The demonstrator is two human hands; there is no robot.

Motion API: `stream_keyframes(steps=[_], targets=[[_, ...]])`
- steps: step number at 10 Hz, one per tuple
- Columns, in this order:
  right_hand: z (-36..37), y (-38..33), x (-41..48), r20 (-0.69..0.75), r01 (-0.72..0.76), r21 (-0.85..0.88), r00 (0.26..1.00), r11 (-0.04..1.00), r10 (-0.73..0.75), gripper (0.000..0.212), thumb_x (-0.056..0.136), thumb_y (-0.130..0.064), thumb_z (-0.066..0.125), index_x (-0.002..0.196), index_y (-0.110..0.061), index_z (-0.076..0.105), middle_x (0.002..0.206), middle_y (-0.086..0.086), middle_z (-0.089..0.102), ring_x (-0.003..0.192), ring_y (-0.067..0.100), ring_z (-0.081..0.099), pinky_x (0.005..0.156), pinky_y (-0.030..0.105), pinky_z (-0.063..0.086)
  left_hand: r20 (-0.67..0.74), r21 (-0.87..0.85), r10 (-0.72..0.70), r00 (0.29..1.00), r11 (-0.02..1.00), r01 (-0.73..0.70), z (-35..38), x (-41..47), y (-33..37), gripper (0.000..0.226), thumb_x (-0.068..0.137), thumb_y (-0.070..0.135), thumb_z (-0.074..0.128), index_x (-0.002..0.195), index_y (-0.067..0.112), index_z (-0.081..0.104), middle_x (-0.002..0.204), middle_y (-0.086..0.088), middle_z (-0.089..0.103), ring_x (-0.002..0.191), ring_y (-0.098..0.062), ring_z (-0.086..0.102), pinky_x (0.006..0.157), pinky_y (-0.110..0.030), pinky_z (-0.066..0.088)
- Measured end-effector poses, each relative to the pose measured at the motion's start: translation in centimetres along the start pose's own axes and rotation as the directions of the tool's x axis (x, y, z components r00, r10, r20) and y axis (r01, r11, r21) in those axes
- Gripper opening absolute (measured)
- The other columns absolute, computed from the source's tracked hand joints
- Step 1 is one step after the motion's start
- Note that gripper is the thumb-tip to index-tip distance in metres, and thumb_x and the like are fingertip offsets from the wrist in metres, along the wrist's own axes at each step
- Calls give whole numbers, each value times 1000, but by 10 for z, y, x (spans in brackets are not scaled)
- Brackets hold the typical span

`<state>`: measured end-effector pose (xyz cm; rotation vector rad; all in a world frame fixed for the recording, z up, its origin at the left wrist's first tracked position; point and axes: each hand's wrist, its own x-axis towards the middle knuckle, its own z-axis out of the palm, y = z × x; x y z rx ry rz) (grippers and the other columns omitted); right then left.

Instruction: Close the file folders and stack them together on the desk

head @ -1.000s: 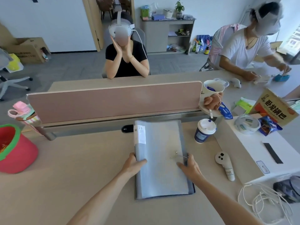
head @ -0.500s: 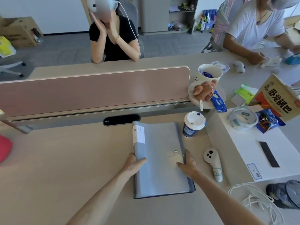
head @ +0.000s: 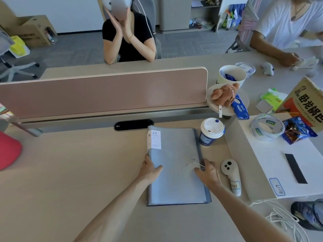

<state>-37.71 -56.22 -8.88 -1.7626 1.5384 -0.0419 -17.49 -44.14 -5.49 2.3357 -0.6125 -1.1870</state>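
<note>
Lying closed and flat on the desk [head: 70,189], the grey file folder [head: 174,165] sits pinned at both long edges: the left hand [head: 150,169] grips the spine side, thumb on the cover, while the right hand [head: 207,172] rests spread and released on the opposite edge. A shove rightward could likely tip the lidded coffee cup [head: 211,131] just beside the far corner, or knock the white controller [head: 230,175]. Open room lies left and toward the near edge.
</note>
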Motion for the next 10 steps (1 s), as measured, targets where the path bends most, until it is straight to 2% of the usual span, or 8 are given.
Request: stream_keyframes(steps=[1, 2, 3, 4, 7, 8, 9, 10], targets=[[5, 4, 1, -4, 19, 19, 1000, 1000, -19, 36, 76, -23, 62, 107, -7, 54, 110, 14, 49, 98, 33, 55, 89, 39, 49, -11, 5, 11, 1000, 1000, -11, 4, 0, 0, 61, 89, 29, 56, 138, 10, 25, 137, -13, 41, 103, -24, 52, 86, -31, 44], [6, 7, 4, -21, 15, 91, 1000, 996, -13, 25, 75, -19, 63, 95, -6, 57, 110, 16, 49, 95, 35, 56, 87, 40, 50, -18, 60, 30, 999, 998, -29, 5, 2, 0, 67, 89, 32, 55, 142, 9, 20, 142, -11, 34, 107, -25, 52, 84, -31, 43], [2, 5, 6, -6, -17, 98, 1000, 995, 18, 17, 74, -18, 60, 85, -6, 54, 104, 16, 52, 85, 33, 56, 76, 34, 49, -16, 100, 29, 999, 995, -27, 5, 6, -1, 76, 90, 36, 54, 148, 10, 12, 148, -10, 29, 121, -29, 50, 92, -34, 44], [-3, 2, 5, 16, -9, 47, 1000, 999, 8, 17, 77, -18, 59, 88, -6, 54, 103, 15, 52, 78, 28, 52, 68, 28, 41, -15, 82, 13, 1000, 997, -11, 3, 5, 1, 79, 89, 37, 53, 150, 13, 10, 149, -11, 30, 123, -30, 49, 98, -37, 44], [-5, -3, 1, 25, -40, -104, 999, 994, 43, 29, 82, -17, 51, 108, -5, 57, 113, 15, 51, 89, 31, 52, 78, 31, 44, -3, 110, 29, 1000, 994, -28, 2, -2, 1, 88, 88, 41, 52, 153, 17, -2, 150, -9, 28, 127, -28, 47, 101, -38, 44], [-8, -15, -9, -50, 4, -182, 999, 983, -13, 30, 83, -16, 49, 109, -3, 55, 118, 18, 52, 103, 36, 53, 83, 38, 49, -20, 163, 34, 999, 986, -31, -5, -9, 3, 80, 88, 46, 49, 151, 14, 11, 149, -8, 32, 131, -28, 43, 105, -41, 41], [-6, -39, -26, -34, 123, -182, 991, 976, -131, 41, 85, -20, 49, 126, -14, 52, 128, 12, 52, 114, 32, 52, 87, 38, 50, -52, 258, 96, 994, 963, -79, -17, -22, 5, 69, 92, 47, 41, 149, 13, 21, 147, -7, 34, 133, -27, 40, 106, -42, 38], [-1, -66, -40, 21, 242, -126, 970, 962, -241, 40, 88, -20, 49, 128, -16, 54, 132, 9, 52, 116, 29, 54, 93, 36, 48, -84, 363, 203, 976, 918, -160, -32, -40, 5, 59, 96, 42, 35, 147, 13, 28, 148, -8, 36, 135, -27, 38, 108, -42, 37]])
